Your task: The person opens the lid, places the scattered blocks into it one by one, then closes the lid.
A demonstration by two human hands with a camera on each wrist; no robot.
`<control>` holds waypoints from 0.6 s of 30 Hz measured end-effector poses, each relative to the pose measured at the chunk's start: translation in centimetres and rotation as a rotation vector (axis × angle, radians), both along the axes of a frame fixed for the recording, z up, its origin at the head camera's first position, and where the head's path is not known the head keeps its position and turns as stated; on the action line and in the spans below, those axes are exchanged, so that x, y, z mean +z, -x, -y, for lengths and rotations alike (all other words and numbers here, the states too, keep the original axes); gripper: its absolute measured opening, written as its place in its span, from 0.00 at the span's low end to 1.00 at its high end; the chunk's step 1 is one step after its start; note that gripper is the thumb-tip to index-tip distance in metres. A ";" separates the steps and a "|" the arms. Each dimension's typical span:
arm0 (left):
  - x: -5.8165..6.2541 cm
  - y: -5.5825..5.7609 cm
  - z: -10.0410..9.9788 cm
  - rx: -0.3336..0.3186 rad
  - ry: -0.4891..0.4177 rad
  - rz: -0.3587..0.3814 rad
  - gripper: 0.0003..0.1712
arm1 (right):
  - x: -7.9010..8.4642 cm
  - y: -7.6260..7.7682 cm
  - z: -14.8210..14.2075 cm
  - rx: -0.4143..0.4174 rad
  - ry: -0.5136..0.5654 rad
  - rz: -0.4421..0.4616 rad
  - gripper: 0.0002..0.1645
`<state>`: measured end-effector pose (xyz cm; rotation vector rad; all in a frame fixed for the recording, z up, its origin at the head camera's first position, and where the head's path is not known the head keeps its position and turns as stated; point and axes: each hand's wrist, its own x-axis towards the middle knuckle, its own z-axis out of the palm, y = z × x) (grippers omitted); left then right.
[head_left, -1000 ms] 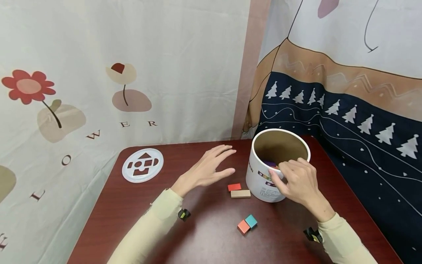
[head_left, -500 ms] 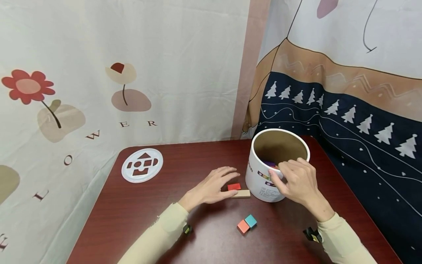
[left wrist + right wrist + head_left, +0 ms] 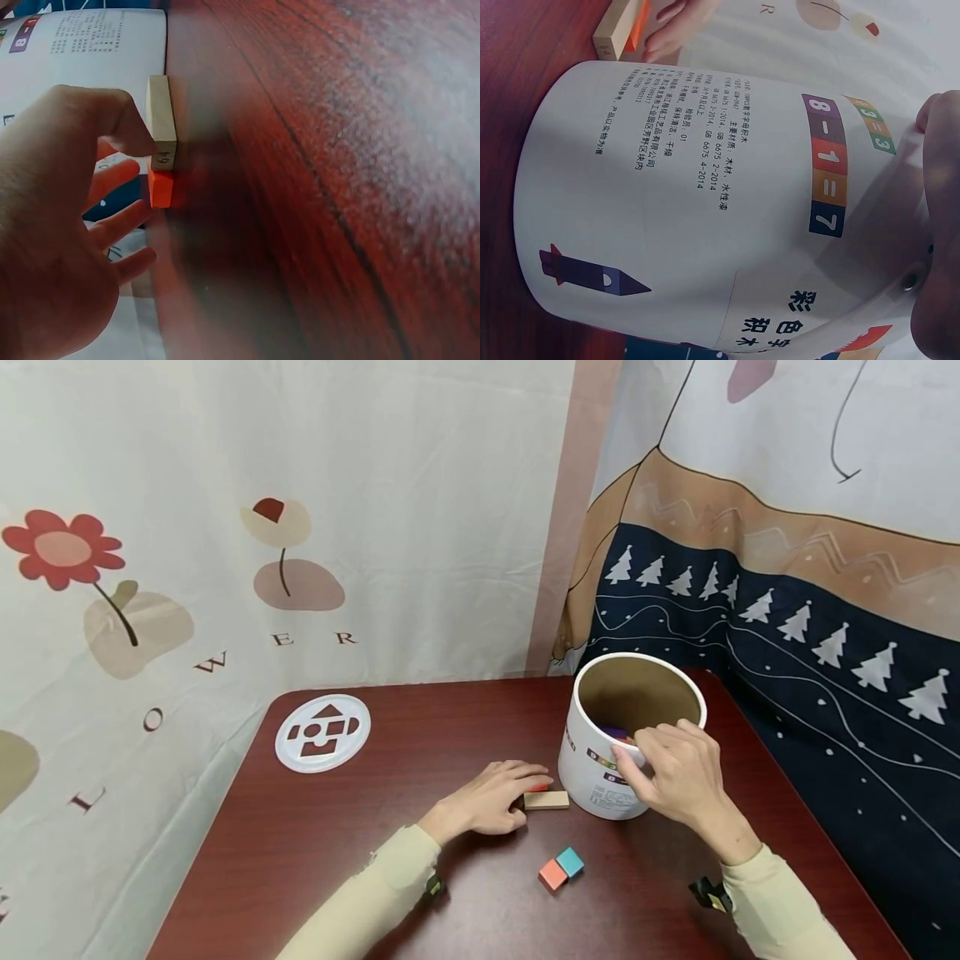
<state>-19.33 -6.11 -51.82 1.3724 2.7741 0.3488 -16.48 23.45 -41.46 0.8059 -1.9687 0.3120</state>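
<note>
My left hand [image 3: 491, 797] hovers low over the table beside a plain wooden block [image 3: 547, 800] and a red block [image 3: 538, 787], which lies partly under its fingers. In the left wrist view the fingers are spread and slightly bent. The thumb tip is close to the end of the wooden block [image 3: 161, 112], with the red block [image 3: 160, 189] just past it; whether it touches cannot be told. My right hand [image 3: 678, 768] grips the near rim of a white bucket [image 3: 596, 777], thumb outside and fingers bent over the edge. Printed sums cover the bucket's wall [image 3: 675, 225].
Purple and orange pieces [image 3: 617, 733] lie inside the bucket. Nearer to me are an orange cube [image 3: 553, 874] and a teal cube [image 3: 570, 862], side by side. A white disc with cut-out shapes [image 3: 318, 764] lies at the table's far left. Printed curtains [image 3: 420, 568] hang behind the table.
My left hand has come down and to the right onto the area of the red and wooden blocks, its fingers bending more. The right hand and bucket have stayed put.
</note>
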 end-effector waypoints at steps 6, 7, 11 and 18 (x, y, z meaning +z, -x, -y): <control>-0.1 0.1 0.0 -0.023 0.051 -0.019 0.39 | 0.2 -0.2 0.2 0.002 0.003 0.001 0.28; -0.1 0.1 0.0 -0.023 0.052 -0.026 0.38 | 0.2 -0.2 0.2 0.001 0.003 0.003 0.28; -0.1 0.2 0.3 -0.013 0.047 -0.050 0.33 | 0.0 -0.1 0.1 -0.005 0.003 0.007 0.28; -0.3 0.3 0.8 0.001 -0.027 -0.020 0.25 | 0.2 -0.1 0.1 0.000 0.004 0.000 0.27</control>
